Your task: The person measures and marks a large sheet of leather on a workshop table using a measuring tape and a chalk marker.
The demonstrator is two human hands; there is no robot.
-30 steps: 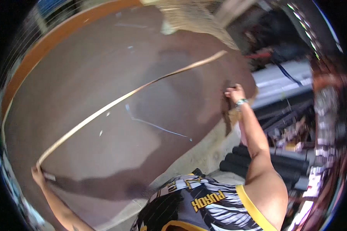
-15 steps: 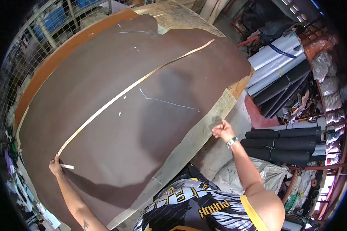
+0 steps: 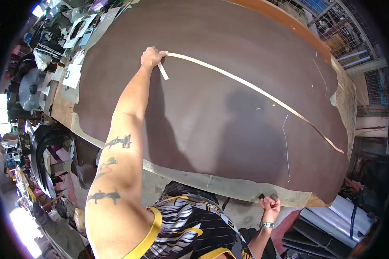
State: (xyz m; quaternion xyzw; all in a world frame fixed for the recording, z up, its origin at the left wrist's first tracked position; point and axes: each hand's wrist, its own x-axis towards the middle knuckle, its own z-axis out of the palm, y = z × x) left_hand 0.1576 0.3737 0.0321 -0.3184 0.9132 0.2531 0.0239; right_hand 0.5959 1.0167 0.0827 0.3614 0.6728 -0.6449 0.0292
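Note:
A large brown sheet of hide-like material (image 3: 194, 116) covers the table. Across it curves a long pale strip (image 3: 246, 85), reaching towards the sheet's right edge. My left hand (image 3: 152, 57) is closed on the strip near its left end, and a short tail hangs past the fingers. My right hand (image 3: 270, 206) is low, at the table's near edge, its fingers curled. Small dark patches show at the fingertips; whether they are an object or shadow is unclear. Thin light-blue lines (image 3: 285, 142) and small white marks are on the sheet.
Papers (image 3: 72, 76) and tools lie on the table's left end. Silver and black rolls (image 3: 339, 218) stand at the lower right. An orange-brown strip of material (image 3: 285, 21) runs along the far edge, with wire mesh behind. Clutter fills the left side.
The view has turned and shifted left, so more of my left arm shows. My left hand still holds the strip. My right hand remains by the near edge.

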